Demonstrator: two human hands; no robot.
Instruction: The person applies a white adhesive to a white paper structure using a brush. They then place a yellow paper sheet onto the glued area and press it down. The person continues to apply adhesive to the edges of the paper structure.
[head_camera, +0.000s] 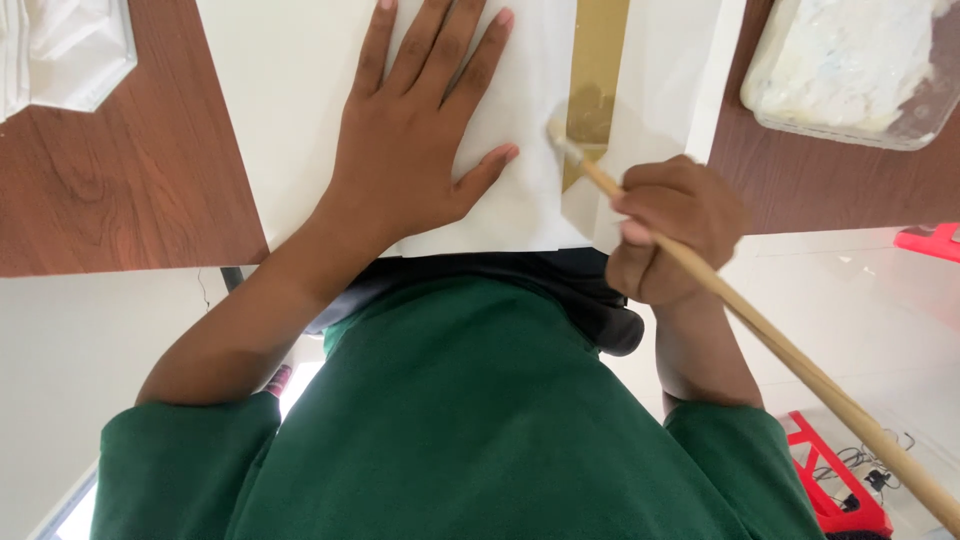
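My left hand (415, 130) lies flat, fingers spread, on a white folded paper sheet (290, 90) at the near edge of a brown wooden table (110, 190). My right hand (675, 230) grips a long wooden-handled brush (790, 355). Its bristle tip (562, 138) touches the paper beside a gold strip (597, 60), where a wet smear shows. The handle runs back past my right arm toward the lower right.
A clear plastic tub (850, 70) of white paste sits at the table's far right. A folded clear plastic bag or container (65, 50) lies at the top left. Below the table edge are my green shirt (470, 420), a pale floor and a red object (835, 480).
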